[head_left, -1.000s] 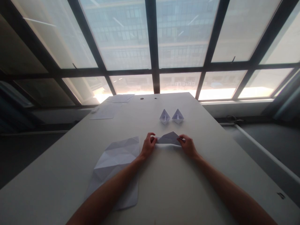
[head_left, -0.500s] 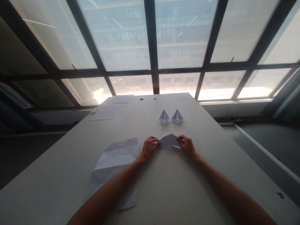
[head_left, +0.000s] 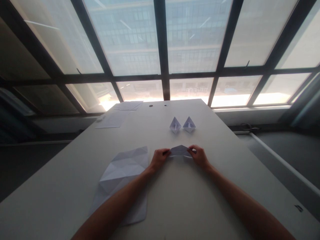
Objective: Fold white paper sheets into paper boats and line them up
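A small folded piece of white paper (head_left: 180, 150) is stretched between my two hands, just above the table, its peak pointing away from me. My left hand (head_left: 160, 158) pinches its left end. At the right end, the fingers and thumb of my right hand (head_left: 198, 154) are closed on the paper. Beyond my hands stand two finished-looking paper boats, a left paper boat (head_left: 175, 125) and a right paper boat (head_left: 189, 125), side by side. Creased white sheets (head_left: 122, 170) lie under and beside my left forearm.
The white table (head_left: 182, 206) runs away from me toward large windows. Flat paper sheets (head_left: 112, 119) lie at its far left, with more papers (head_left: 128, 105) behind them. A round hole (head_left: 150, 106) is near the far edge. A white pipe (head_left: 282, 160) runs beyond the right edge.
The folded paper has tipped and looks flatter, with its lower edge more visible. My left fingers have shifted slightly on its end; the paper boats have not moved.
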Demonstrator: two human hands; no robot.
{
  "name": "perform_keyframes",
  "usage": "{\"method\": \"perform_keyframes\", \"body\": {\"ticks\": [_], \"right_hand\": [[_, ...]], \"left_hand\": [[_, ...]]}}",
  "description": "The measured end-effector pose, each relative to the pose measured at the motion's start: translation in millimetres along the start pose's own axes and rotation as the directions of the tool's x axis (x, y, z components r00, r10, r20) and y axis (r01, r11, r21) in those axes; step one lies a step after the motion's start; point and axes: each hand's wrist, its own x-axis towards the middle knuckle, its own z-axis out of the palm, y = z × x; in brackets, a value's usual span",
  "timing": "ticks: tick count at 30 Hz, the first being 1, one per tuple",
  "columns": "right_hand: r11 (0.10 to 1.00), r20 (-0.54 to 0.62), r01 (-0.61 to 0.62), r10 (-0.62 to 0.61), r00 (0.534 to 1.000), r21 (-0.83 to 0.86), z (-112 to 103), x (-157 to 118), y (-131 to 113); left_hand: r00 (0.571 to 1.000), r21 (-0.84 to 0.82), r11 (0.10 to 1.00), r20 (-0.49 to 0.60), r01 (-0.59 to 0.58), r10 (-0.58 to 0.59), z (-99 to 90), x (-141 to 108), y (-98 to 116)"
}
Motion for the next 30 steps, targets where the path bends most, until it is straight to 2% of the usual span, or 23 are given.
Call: {"method": "perform_keyframes", "body": {"ticks": [12,19,30], "right_hand": [[0.994,-0.034,0.057,-0.06,0.998,-0.091,-2.2,1.3,-8.2],[0.99,-0.081,0.059,-0.07,0.994,-0.125,-2.9,1.1,-8.2],[0.996,-0.037,0.05,-0.053,0.998,-0.077,-2.6,1.3,-7.0]], "left_hand": [[1.0,0.03,1.0,-0.026,0.006,-0.005,0.1,0.5,2.4],[0.995,0.104,0.993,-0.09,0.058,-0.049,-0.6,0.6,4.1],[0.995,0.212,0.976,-0.069,-0.059,0.076,0.3,4.1,-4.2]]}}
